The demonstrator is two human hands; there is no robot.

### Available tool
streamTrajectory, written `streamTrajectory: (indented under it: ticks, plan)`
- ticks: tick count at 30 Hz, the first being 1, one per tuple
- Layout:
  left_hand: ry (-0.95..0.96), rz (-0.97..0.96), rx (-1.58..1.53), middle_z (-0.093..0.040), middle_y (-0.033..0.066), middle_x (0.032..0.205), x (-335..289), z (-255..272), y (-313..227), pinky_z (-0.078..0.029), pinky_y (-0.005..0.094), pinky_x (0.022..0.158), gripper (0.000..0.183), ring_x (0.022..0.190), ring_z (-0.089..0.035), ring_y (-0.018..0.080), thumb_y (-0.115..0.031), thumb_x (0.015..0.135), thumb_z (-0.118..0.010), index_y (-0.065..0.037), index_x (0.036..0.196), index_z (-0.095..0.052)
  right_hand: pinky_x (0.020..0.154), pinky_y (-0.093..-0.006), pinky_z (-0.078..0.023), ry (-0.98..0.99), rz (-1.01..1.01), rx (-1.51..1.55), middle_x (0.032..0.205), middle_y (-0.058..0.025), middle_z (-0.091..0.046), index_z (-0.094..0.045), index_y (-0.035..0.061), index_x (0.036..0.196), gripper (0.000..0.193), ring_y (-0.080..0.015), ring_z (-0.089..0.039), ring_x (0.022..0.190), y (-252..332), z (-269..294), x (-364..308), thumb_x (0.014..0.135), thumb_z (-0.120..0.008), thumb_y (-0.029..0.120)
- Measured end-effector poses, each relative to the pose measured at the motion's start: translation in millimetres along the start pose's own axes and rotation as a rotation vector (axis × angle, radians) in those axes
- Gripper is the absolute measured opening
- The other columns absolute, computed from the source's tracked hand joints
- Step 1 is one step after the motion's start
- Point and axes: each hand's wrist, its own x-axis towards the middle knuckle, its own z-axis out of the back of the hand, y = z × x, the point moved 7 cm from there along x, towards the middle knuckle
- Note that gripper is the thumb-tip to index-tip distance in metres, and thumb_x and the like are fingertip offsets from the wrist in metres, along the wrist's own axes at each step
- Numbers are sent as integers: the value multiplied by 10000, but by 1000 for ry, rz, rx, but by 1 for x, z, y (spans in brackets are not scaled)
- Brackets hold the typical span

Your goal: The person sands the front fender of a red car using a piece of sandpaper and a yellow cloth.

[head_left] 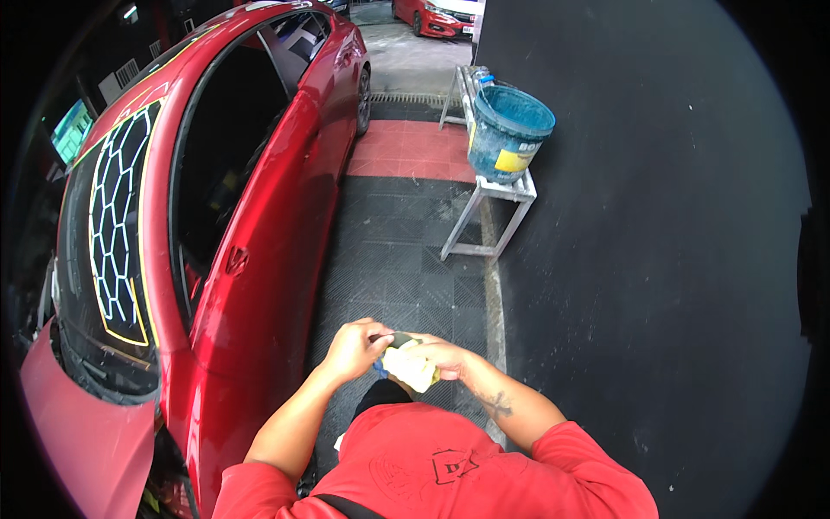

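- From here, I see the pale yellow cloth point(411, 370) in front of the person point(432, 458), beside the red car point(281, 164).
- Right hand point(445, 356): fingers curled round the cloth.
- Left hand point(351, 349): fingers seem to pinch a dark flat piece point(401, 340).
- The cloth looks light and soft, best gathered in the palm; the dark flat piece seems thin, easiest by its edge.
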Motion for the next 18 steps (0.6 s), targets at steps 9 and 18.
streamTrajectory:
  ticks: [9, 18]
  plan:
    - [-582, 437, -699, -664, 46, 987, 120, 55, 169, -602, 286, 518, 146, 768, -663, 122, -207, 1147, -602, -67, 1170, -634, 742, -401, -680, -159, 247, 99, 1238, -178, -721, -552, 75, 1526, 494, -295, -782, 973, 188, 127, 29, 1164, -450, 396]
    - [-687, 687, -542, -637, 63, 833, 173, 101, 281, -488, 291, 450, 151, 535, -543, 115, -180, 1164, -531, -57, 1135, -615, 502, -298, -530, -657, 819, 23, 962, -52, -717, -657, 111, 1191, 573, -169, -688, 703, 541, 272, -39, 1084, -524, 658]
